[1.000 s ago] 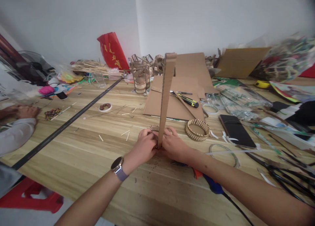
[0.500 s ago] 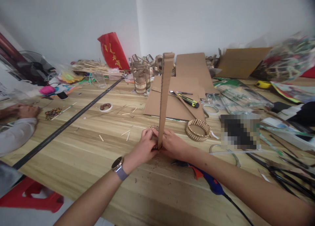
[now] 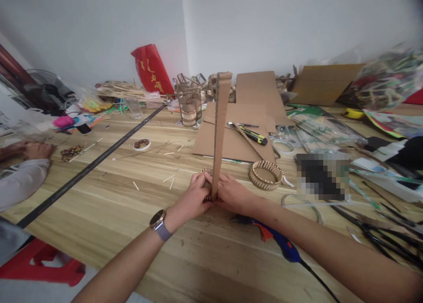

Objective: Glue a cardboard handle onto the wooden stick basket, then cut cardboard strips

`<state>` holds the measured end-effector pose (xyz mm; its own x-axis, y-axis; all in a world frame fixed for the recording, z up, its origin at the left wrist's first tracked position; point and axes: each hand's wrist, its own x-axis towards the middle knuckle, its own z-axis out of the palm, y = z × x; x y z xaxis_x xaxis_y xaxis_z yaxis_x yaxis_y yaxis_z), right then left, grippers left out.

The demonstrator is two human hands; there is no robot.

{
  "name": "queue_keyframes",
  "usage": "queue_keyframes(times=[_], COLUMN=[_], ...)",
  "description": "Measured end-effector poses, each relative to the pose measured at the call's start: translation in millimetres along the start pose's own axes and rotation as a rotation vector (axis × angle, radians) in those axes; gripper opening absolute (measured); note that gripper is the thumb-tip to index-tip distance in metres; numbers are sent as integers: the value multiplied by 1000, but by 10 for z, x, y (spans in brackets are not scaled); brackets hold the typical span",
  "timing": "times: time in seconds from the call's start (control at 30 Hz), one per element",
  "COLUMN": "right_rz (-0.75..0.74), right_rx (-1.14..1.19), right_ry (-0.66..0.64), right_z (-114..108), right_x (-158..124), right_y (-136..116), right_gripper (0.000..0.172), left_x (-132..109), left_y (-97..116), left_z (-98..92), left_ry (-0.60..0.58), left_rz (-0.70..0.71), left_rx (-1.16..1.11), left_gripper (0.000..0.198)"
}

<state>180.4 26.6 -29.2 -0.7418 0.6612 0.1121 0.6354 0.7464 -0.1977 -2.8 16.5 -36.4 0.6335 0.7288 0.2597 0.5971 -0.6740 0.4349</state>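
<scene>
A tall cardboard strip (image 3: 222, 127) stands upright against the side of a small ring of wooden sticks (image 3: 207, 171). My left hand (image 3: 198, 189) is closed round the ring's left side, fingers over its rim. On the other side, my right hand (image 3: 233, 192) pinches the strip's lower end against the ring. My fingers hide most of the ring and the place where the strip meets it. A second stick ring (image 3: 266, 175) lies to the right. Under my right forearm rests a blue hot glue gun (image 3: 284, 245) with an orange trigger.
A yellow utility knife (image 3: 253, 134) lies on cardboard sheets (image 3: 205, 140) behind my hands. Loose sticks and a white lid of brown pieces (image 3: 142, 144) are at left. A black bar (image 3: 95, 162) crosses the table. Another person's hands (image 3: 36, 149) rest at far left.
The top of the cardboard strip has leaned very slightly to the left. Both my hands keep their place and grip.
</scene>
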Motion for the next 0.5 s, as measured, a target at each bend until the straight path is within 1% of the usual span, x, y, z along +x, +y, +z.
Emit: queue_keyframes(times=[0.17,0.27,0.4,0.5], right_rz=[16,32,45,46], right_rx=[0,12,31,37], right_ry=[-4,3,12,16], right_z=[-8,-2,3,7], right_x=[-13,-13,-3,3], right_y=[-10,-18,-21,-16], right_gripper=[44,47,56,56], left_x=[1,-2,0,3], left_y=[4,0,-11,-21], left_z=[4,7,13,17], left_ry=[-8,-7,-2,-2], left_rz=[-9,-9,1,-1], left_rx=[-3,-12,-15,-18], left_gripper=[14,15,16,16])
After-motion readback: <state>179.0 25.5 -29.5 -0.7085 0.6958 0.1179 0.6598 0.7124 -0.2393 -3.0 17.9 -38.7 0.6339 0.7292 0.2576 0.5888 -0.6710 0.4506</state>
